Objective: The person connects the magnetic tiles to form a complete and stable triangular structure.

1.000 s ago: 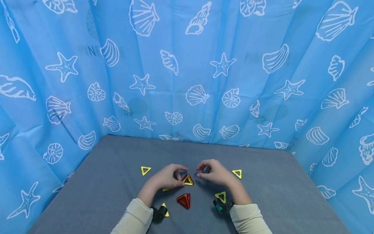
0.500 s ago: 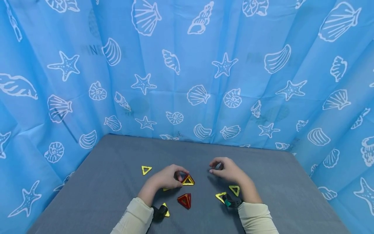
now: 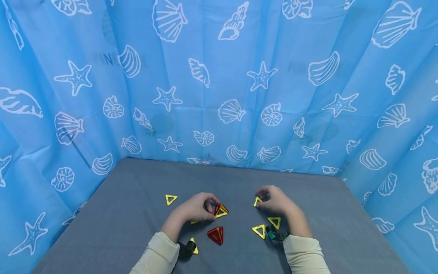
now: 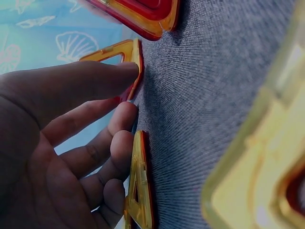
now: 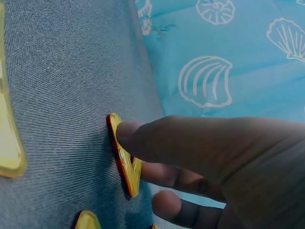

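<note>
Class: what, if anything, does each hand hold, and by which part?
Left hand: the red-and-yellow shape, by its left side. Right hand: a yellow triangle, by its right side.

Bright blue curtain (image 3: 219, 89) all over the background, kinda wavy, with white doodle-style seashells (image 3: 230, 111) and starfish (image 3: 262, 76) plus some faint lettering (image 3: 108, 59) upper left, wrapping round the back and both sides of a grey worktop (image 3: 137, 213).

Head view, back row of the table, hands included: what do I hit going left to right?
Flat yellow triangular tile → left hand → red-and-yellow triangular-tile build at its fingertips → yellow triangular tile pinched by the right hand → right hand.
</note>
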Tool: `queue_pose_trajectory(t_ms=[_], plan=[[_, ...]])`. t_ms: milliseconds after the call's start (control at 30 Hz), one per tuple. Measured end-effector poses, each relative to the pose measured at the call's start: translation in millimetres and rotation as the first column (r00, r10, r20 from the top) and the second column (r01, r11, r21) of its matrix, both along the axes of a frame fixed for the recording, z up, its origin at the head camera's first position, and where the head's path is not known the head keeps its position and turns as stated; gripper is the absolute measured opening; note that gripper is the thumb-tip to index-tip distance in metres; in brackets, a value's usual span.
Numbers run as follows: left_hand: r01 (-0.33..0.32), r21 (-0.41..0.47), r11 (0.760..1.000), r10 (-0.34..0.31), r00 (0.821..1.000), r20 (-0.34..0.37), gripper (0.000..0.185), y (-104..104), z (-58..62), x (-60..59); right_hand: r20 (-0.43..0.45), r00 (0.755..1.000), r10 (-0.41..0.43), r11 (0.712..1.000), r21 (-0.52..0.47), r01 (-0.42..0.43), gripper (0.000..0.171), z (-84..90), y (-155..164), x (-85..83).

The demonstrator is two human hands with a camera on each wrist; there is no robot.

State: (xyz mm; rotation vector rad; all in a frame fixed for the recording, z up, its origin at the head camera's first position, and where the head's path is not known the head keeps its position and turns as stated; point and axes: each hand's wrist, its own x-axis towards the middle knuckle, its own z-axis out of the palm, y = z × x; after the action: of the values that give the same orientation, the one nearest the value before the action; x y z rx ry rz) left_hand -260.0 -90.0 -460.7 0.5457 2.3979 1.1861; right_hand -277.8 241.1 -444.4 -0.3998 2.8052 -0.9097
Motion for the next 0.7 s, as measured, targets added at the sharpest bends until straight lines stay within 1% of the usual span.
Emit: queue_pose_trajectory(t_ms=[100,233,600,700], plan=[[-0.01,0.004,1.0,0.01,1.0,0.006,0.04,0.4,-0.6,0.0,0.014,0.999,-0.031,0.999,0.013,0.03,0.029,-0.2,0.5,0.0],[-0.018,0.014,1.0,0.018,1.0,0.0,0.04,0.9,0.9,0.7,0.022,0.999,-0.05,0.999,0.016,0.05,0.026,1.2,0.7,0.1],[-0.036,0.002,0.999,0.036,0.999,-0.001,0.039,0.2,-0.6,2.3,0.058,0.998,-0.034,0.999,0.018,0.033,0.025,0.6,-6.2,2.6],[-0.04,-0.001,0.999,0.04,0.999,-0.008,0.038,0.0,-0.2,2.1,0.067,0.998,-0.013,1.0,0.012,0.012,0.025,2.7,-10.3,3.7]])
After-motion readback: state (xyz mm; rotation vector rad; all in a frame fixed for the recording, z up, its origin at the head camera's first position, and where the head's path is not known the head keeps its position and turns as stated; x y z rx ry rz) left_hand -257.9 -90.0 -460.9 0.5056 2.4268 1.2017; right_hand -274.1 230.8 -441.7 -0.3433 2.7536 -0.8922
